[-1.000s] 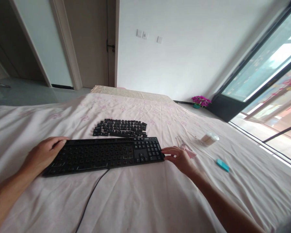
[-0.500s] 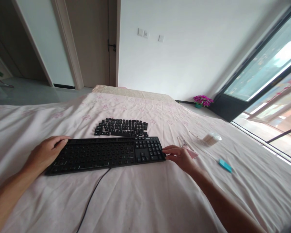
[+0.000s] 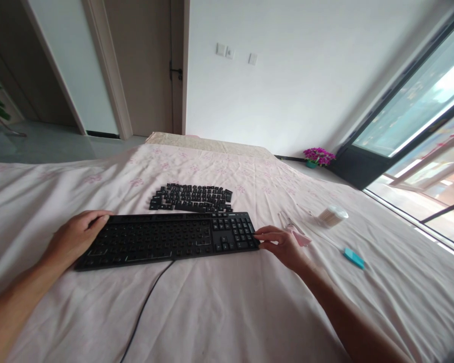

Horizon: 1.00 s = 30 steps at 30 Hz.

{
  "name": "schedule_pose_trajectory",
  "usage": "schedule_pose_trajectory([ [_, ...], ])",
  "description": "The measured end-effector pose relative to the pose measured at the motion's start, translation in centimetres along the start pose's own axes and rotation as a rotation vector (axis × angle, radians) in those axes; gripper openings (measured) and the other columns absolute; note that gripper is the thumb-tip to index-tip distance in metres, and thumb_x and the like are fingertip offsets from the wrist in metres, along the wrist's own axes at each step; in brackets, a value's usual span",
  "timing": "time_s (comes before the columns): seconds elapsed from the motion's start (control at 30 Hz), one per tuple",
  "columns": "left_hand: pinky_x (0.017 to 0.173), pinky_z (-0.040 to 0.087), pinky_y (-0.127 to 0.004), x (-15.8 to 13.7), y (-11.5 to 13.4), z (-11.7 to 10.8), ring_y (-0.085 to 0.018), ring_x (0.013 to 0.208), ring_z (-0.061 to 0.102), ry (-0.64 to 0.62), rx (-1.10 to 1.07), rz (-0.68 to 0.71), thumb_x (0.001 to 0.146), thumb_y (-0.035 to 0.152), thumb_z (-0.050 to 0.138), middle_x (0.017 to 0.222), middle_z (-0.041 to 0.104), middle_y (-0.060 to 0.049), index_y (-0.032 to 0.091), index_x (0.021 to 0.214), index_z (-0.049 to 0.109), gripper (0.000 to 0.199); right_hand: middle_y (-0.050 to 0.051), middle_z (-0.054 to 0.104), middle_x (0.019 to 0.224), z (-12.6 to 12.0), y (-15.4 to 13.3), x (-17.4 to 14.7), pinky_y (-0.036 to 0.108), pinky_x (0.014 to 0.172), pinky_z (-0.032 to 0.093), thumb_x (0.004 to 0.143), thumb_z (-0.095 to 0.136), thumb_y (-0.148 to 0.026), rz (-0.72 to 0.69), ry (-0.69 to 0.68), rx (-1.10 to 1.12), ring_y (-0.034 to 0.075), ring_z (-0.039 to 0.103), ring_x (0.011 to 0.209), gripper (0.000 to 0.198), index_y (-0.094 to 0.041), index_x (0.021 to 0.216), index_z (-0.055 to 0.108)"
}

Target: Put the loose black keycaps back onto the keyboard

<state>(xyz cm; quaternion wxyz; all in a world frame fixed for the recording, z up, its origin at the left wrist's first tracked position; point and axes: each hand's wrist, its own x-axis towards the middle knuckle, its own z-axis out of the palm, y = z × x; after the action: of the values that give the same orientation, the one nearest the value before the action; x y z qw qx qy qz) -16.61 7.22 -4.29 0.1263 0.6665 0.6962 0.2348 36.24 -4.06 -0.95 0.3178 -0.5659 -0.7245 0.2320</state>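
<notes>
A black keyboard [image 3: 155, 241] lies across the bed, its cable running toward me. Keycaps are off its main section, while the number pad on the right still has them. My left hand [image 3: 73, 236] is closed around the keyboard's left end, thumb on top. At the right edge, beside the number pad, my right hand [image 3: 282, 246] pinches the keyboard between thumb and fingers. Just beyond the keyboard, loose black keycaps [image 3: 196, 196] are laid out in rows. A pink-handled tool [image 3: 300, 238] with thin metal wires lies behind my right hand, partly hidden.
To the right are a clear tub of cotton swabs [image 3: 332, 217] and a turquoise brush-like piece [image 3: 353, 258] with a thin pale handle. A pale pink flowered sheet [image 3: 212, 312] with wrinkles covers the bed. Purple flowers [image 3: 318, 156] stand by the glass door.
The view has shifted very slightly. Both hands keep their places on the keyboard, and nothing has been taken up or let go.
</notes>
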Motion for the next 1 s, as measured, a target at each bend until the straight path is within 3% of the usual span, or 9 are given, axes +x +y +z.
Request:
schedule_pose_trajectory([
  [0.37, 0.095, 0.041, -0.03, 0.2, -0.4, 0.2, -0.02, 0.107, 0.059, -0.007, 0.0, 0.011, 0.086, 0.044, 0.04, 0.117, 0.065, 0.0, 0.025, 0.106, 0.063, 0.036, 0.004, 0.064, 0.118, 0.5, -2.9, -1.4, 0.037, 0.081, 0.051, 0.093, 0.041, -0.019, -0.179, -0.029, -0.449, 0.023, 0.061, 0.103, 0.036, -0.034, 0.114, 0.066],
  [0.7, 0.092, 0.039, -0.024, 0.2, -0.5, 0.4, -0.017, 0.102, 0.058, 0.017, 0.004, 0.021, 0.087, 0.041, 0.041, 0.114, 0.066, 0.0, 0.024, 0.108, 0.063, 0.036, 0.005, 0.06, 0.124, 1.1, -2.5, -2.4, 0.04, 0.091, 0.045, 0.074, 0.034, 0.006, -0.22, -0.033, -0.62, 0.022, 0.053, 0.112, 0.063, -0.026, 0.12, 0.062],
  [0.83, 0.093, 0.038, -0.025, 0.2, -0.6, 0.6, -0.016, 0.101, 0.058, 0.024, 0.003, 0.002, 0.087, 0.04, 0.041, 0.114, 0.066, 0.001, 0.024, 0.107, 0.063, 0.034, 0.004, 0.06, 0.124, 1.1, -2.4, -2.5, 0.039, 0.091, 0.046, 0.072, 0.033, 0.005, -0.161, -0.038, -0.531, 0.02, 0.055, 0.112, 0.065, -0.028, 0.118, 0.064],
  [1.0, 0.087, 0.04, -0.023, -0.3, 0.0, 0.2, -0.016, 0.101, 0.058, 0.062, 0.0, -0.005, 0.088, 0.041, 0.041, 0.114, 0.065, 0.002, 0.025, 0.11, 0.063, 0.035, 0.005, 0.064, 0.117, 2.0, 0.3, -1.8, 0.035, 0.089, 0.05, 0.079, 0.04, -0.009, 0.014, 0.129, -0.059, 0.019, 0.061, 0.104, 0.042, -0.025, 0.103, 0.071],
])
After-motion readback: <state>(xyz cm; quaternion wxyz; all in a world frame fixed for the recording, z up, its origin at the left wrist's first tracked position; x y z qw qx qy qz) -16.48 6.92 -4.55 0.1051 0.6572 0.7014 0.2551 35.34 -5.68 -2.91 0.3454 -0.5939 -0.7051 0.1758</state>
